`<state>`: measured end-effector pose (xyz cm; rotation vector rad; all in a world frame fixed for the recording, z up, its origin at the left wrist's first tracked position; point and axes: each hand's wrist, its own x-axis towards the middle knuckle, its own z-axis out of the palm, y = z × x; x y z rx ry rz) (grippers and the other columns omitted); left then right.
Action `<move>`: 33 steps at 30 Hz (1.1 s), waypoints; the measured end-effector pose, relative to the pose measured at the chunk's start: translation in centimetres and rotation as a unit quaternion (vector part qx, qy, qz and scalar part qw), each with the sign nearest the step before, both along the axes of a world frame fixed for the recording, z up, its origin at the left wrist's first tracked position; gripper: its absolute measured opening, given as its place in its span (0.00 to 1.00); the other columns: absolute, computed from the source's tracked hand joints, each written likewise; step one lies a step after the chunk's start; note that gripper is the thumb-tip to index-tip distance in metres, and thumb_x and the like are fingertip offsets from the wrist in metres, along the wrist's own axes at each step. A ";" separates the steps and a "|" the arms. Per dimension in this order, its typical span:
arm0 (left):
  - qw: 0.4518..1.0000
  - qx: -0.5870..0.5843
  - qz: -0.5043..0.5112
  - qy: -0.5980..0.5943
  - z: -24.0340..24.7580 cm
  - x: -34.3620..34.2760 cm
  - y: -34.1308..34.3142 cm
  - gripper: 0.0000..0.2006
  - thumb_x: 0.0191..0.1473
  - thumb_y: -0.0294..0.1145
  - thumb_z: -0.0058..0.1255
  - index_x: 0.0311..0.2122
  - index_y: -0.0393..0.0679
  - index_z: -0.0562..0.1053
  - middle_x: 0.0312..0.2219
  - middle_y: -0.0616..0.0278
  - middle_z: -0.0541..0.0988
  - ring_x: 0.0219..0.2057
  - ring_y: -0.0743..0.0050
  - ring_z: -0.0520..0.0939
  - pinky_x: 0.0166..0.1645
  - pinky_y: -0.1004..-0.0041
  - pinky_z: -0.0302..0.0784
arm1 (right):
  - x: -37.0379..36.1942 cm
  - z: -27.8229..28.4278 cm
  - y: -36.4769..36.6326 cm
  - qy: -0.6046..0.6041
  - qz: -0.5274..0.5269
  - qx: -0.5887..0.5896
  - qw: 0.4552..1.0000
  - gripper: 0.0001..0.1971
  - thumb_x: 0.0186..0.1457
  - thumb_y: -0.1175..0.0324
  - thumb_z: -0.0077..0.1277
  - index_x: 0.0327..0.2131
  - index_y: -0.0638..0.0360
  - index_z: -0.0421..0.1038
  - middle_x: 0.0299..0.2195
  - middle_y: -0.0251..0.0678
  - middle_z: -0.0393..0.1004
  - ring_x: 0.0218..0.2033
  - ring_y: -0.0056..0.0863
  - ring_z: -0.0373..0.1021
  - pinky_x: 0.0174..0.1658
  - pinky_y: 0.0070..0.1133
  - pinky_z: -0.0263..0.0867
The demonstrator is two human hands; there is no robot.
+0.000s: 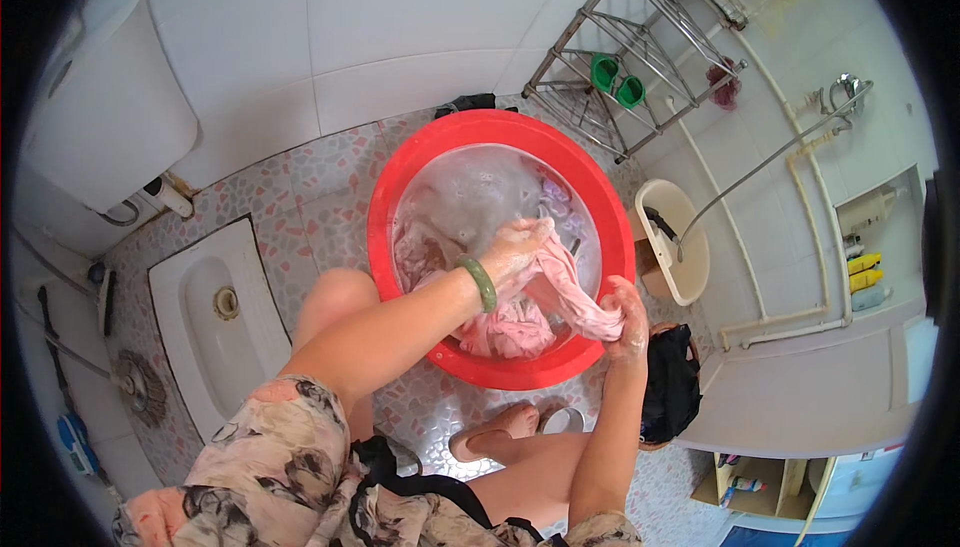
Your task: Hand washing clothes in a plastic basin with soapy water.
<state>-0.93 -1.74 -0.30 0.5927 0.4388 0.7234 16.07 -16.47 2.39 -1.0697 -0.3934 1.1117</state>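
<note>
A wet pink garment [568, 292] is stretched between my two hands above a large red basin [400, 162]; its exact kind does not show. My left hand [513, 252], with a green bangle [478, 283] on its wrist, grips one part over the middle of the basin. At the basin's right rim, my right hand [627, 319] is closed on the other end. More pink cloth [508, 330] lies in the near part of the basin. Cloudy, sudsy water [470, 187] fills the rest, with lilac cloth [560, 209] at its right side.
A squat toilet [215, 317] is set in the floor to my left. Right of the basin stand a cream tub [690, 262] and a basket of black cloth [672, 387]. Behind it, a metal rack [640, 42] holds green slippers [617, 82]. A shower hose [765, 162] hangs along the right wall.
</note>
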 end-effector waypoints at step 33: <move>0.914 -0.121 -0.341 -0.183 -5.3 4.2 -8.6 0.06 0.48 0.31 0.36 0.24 0.44 0.65 0.15 0.64 0.65 0.18 0.76 0.67 0.24 0.80 0.63 | -6.9 0.0 1.4 -0.760 -0.196 0.035 0.619 0.08 0.37 0.75 0.50 0.15 0.59 0.61 0.12 0.38 0.59 0.14 0.37 0.59 0.17 0.28 0.55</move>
